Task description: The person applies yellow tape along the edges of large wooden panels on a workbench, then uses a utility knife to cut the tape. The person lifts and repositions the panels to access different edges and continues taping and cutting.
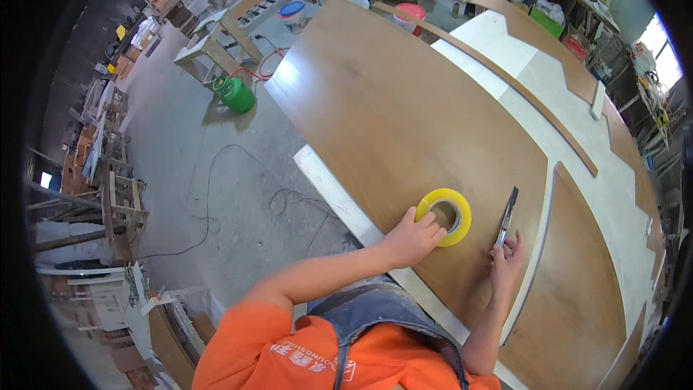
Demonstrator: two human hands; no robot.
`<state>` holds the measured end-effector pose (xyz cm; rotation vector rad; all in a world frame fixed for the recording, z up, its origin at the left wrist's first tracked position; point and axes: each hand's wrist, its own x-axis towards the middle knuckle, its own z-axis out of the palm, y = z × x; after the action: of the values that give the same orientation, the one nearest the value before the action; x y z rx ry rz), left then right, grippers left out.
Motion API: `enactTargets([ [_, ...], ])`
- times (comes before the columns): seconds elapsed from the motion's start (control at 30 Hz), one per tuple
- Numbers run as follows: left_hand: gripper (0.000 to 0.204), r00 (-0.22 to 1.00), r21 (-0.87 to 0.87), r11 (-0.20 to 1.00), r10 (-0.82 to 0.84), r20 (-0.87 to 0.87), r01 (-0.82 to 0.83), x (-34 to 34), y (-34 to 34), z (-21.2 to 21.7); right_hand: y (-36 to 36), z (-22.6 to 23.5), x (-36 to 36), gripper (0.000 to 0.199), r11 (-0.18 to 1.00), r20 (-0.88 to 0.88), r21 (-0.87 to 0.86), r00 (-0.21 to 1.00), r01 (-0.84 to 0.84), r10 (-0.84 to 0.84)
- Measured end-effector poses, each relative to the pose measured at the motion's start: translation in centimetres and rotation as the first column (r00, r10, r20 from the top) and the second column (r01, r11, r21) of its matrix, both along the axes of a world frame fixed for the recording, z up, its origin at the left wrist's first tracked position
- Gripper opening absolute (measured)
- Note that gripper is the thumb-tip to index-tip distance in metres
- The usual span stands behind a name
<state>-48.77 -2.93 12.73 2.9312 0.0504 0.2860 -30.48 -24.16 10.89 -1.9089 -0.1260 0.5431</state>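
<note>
A roll of yellow tape (464, 211) is gripped at its left side by my left hand (413, 240), the fingers hooked over the ring toward its core. To the right, my right hand (507, 266) holds a utility knife (507, 219) by its lower end, the dark tip pointing up and away from me. Both hands are above a large brown wood-faced panel (390, 108), near its close end. Whether the roll touches the panel, I cannot tell.
A second brown panel (574, 274) lies to the right, beside a pale edge. Beyond it a long brown strip (520, 87) crosses white boards (556, 101). On the floor at left stand a green gas cylinder (235, 94) and a wooden trestle (216, 47); a dark cable (209, 180) trails nearby.
</note>
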Motion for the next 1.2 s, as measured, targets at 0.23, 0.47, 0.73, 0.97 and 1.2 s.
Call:
enactTargets([
  [0.23,0.046,0.963,-0.102,0.963,-0.258,-0.075,0.25,1.2,5.8,1.8,-8.4,-2.7,-2.7,0.048,0.902,0.339,-0.289,0.916,0.32,-0.216],
  [0.47,0.045,0.999,-0.404,0.914,0.017,-0.046,-0.035,-5.8,20.4,3.2,-9.9,-0.7,-11.1,0.038,0.676,0.33,-0.247,0.716,0.694,-0.615],
  [0.73,0.039,0.796,0.037,0.795,0.605,0.021,-0.605,-20.0,52.8,-3.9,-13.0,-2.8,-13.3,0.039,0.528,0.47,-0.345,0.63,0.776,-0.618],
  [0.97,0.051,0.463,0.109,0.484,0.869,-0.175,-0.868,-30.1,65.5,-6.9,-13.8,-5.2,-6.0,0.049,0.514,0.466,-0.492,0.711,0.703,-0.526],
  [1.2,0.046,0.419,-0.236,0.366,0.875,-0.241,-0.9,-24.7,62.7,-9.3,-25.0,-8.9,-9.1,0.045,0.702,0.146,-0.002,0.695,0.712,-0.704],
])
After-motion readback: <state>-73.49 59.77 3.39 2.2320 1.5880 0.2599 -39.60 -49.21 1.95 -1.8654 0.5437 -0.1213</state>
